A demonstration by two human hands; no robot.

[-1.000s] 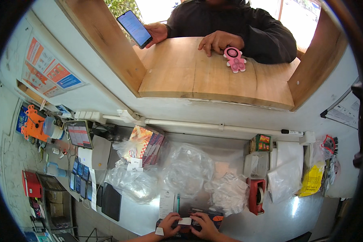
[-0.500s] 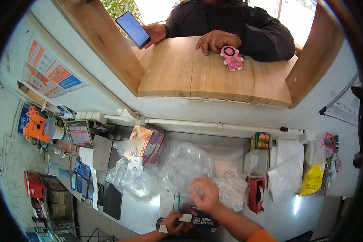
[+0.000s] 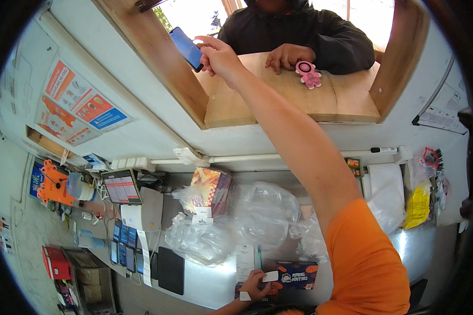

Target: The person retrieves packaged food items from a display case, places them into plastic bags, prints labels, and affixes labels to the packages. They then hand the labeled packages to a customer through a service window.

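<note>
My right hand (image 3: pixel 219 59) reaches up to the window beside a phone (image 3: pixel 185 48), forefinger extended toward it and other fingers curled; the other person's hand behind is mostly hidden. My left hand (image 3: pixel 254 282) grips a small white slip (image 3: pixel 270 276) at a dark blue printed box (image 3: pixel 295 274), beside a receipt (image 3: pixel 245 262) and teal pen (image 3: pixel 259 257). The other person in dark clothing (image 3: pixel 268 29) rests a hand (image 3: pixel 289 58) on the wooden ledge (image 3: pixel 236 107), near a pink toy (image 3: pixel 309 76).
Plastic bags (image 3: pixel 265 215) and a patterned box (image 3: pixel 215 191) cover the metal counter's middle (image 3: pixel 207 289). At left are a tablet (image 3: pixel 121 186), several phones (image 3: pixel 123 244), a printer (image 3: pixel 142 212) and a red case (image 3: pixel 57 262). White sheets (image 3: pixel 383 191) and a yellow package (image 3: pixel 418 205) are at right.
My right hand has left the box and risen to the phone at the window, its forearm now crossing the view. My left hand stays low with the slip.
</note>
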